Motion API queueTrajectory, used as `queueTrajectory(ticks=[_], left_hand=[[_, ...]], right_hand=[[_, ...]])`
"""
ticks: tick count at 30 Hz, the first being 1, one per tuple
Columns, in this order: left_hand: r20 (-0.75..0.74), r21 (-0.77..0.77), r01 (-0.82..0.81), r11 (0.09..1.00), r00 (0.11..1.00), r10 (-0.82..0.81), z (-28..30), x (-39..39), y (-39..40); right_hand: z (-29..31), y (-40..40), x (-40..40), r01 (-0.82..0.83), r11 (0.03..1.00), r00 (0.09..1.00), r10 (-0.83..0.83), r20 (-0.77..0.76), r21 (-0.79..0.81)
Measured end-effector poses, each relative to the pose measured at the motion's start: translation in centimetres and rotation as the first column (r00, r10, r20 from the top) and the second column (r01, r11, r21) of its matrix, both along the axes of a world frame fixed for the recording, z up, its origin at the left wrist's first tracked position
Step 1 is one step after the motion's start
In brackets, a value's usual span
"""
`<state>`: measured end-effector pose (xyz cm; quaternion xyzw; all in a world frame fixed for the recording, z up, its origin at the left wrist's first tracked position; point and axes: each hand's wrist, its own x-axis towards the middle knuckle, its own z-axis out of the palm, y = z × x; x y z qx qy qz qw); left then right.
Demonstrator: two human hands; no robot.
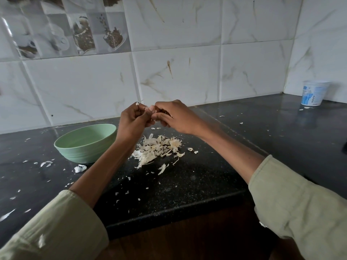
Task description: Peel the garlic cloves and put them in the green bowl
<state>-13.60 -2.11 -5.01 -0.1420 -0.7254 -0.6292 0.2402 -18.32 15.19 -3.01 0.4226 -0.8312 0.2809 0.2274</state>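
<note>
Marbled white tiles back a dark speckled counter (197,177) where both hands meet above the work, raised well clear of the surface so the skin can drop away freely. A garlic clove (149,109) sits between them — the left hand (131,122) has its fingers curled round it to keep it steady, while the right hand (176,117) pinches at its near end, apparently picking a strip of skin loose. Only a pale sliver of the clove shows between the fingertips, so how much skin remains on it is hard to tell. Directly beneath lies a heap of papery peels (157,149), which suggests the hands work over this spot on purpose to keep the waste together. Just beside the left wrist stands the green bowl (86,145), close enough for a short drop once the clove is bare; its inside is mostly hidden from this angle. Loose flakes scatter across the counter, and a white plastic tub (314,93) stands well apart in the far right corner.
</note>
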Motion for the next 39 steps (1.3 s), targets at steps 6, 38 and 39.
queueTrajectory(ticks=[6,38,39], left_hand=[[-0.092,-0.234,-0.061,0.97,0.995,0.04,0.0,0.9,0.2],[-0.067,-0.089,0.062,0.994,0.995,-0.068,0.5,0.6,0.7],[-0.061,-0.076,0.046,0.996,0.997,-0.051,0.4,0.5,0.5]], right_hand=[[0.0,0.2,0.5,-0.116,0.99,0.98,0.128,0.151,-0.084],[0.4,0.7,0.1,-0.084,0.895,0.711,0.361,0.603,-0.438],[0.5,0.9,0.0,-0.07,0.899,0.722,0.345,0.601,-0.432]])
